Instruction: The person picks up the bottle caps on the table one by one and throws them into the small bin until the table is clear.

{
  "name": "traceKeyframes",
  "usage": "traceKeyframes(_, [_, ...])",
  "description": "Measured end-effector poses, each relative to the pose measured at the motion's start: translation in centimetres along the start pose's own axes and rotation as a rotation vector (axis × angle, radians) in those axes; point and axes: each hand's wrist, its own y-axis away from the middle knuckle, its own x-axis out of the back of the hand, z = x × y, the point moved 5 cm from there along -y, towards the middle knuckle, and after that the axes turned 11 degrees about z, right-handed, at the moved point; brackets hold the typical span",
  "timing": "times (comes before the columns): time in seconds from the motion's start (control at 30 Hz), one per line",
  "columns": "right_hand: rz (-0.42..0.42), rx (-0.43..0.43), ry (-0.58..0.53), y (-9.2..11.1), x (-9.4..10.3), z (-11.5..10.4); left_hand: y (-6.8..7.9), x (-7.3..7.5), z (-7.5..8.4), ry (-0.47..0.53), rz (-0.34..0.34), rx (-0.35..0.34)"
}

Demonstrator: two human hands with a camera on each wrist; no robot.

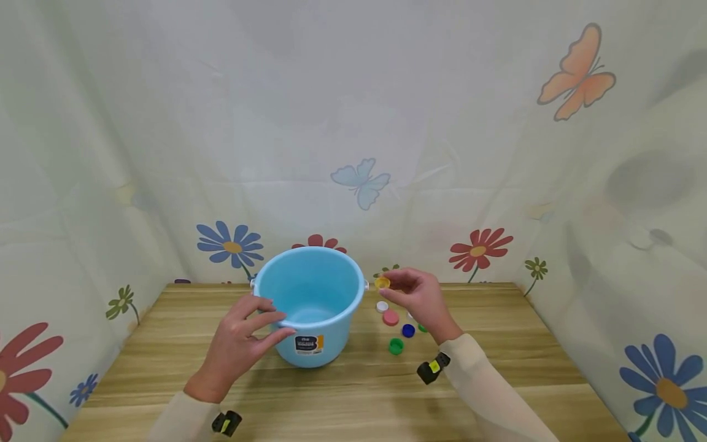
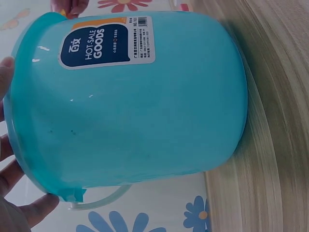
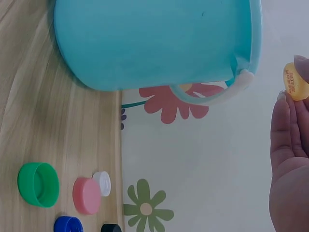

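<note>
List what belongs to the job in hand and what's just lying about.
In the job:
bucket, left hand on its rim
yellow cap, in right hand

Lying about, apparently:
pink cap
blue cap
white cap
green cap

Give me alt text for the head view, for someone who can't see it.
A right hand pinches a yellow cap beside a blue bucket; the left hand is at its rim. Green, blue, pink and white caps lie on a wooden table, before a flower-printed backdrop.
</note>
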Motion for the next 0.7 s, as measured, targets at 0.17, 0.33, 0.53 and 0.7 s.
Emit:
traceKeyframes(0.17, [0.003,-0.001,0.008,-0.4,-0.6,-0.5,0.0,0.0,0.0,0.002,0.001,-0.003])
traceKeyframes(0.33, [0.005,-0.013,0.000,-0.8,-1.3,-0.7,0.0,0.0,0.1,0.000,0.001,-0.006])
traceKeyframes(0.53, [-0.005,-0.025,-0.023,-1.1,-2.2,-0.7,0.0,-0.1,0.0,-0.003,-0.005,0.001])
traceKeyframes(0.7, [-0.012,-0.028,-0.050,-1.5,-2.9,-0.8,0.1,-0.1,-0.1,-0.003,-0.002,-0.003])
